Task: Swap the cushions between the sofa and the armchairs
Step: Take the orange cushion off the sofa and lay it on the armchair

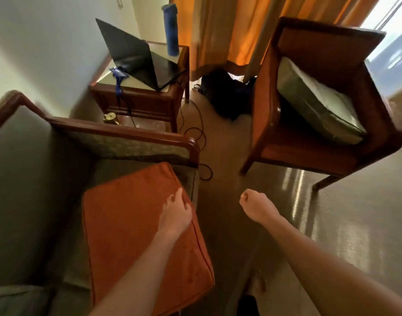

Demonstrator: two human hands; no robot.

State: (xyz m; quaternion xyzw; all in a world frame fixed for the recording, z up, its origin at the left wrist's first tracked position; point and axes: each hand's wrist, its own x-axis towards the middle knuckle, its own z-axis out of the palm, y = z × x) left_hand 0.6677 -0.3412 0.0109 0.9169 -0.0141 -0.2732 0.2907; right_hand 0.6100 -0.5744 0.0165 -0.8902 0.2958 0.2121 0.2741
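Between sofa (24, 179) and armchair (327, 103): a strip of bare floor (343, 224), crossed near the sofa's arm by a black cable (201, 142). Behind it, a wooden side table (140, 96) carrying an open laptop (136, 58), a blue bottle (171, 29) and a blue lanyard (119, 75) hanging over the front edge. On the table's lower shelf, a small brass object (110, 117), too blurred to identify. On the floor under the orange curtain (229, 30), a dark bag (225, 94), just beside the armchair's front leg.

Orange cushion (136, 229) lying flat on the sofa seat, against the wooden armrest, its outer edge overhanging the seat front. Grey-green cushion (318, 103) in the armchair, tilted, one long edge raised against the backrest, not seated flat.

Left hand (176, 212) reaching forward over the orange cushion's far right corner, fingers loosely spread and pointing away, palm down, resting on or just above the fabric; gripping nothing. Right hand (254, 206) out over the floor, well apart from both cushions, curled into a loose fist, empty as far as visible. Both forearms bare, extended from the bottom edge.

Count: one sofa, one armchair in view, two cushions, one table, one laptop, one bottle, one bag, two hands.
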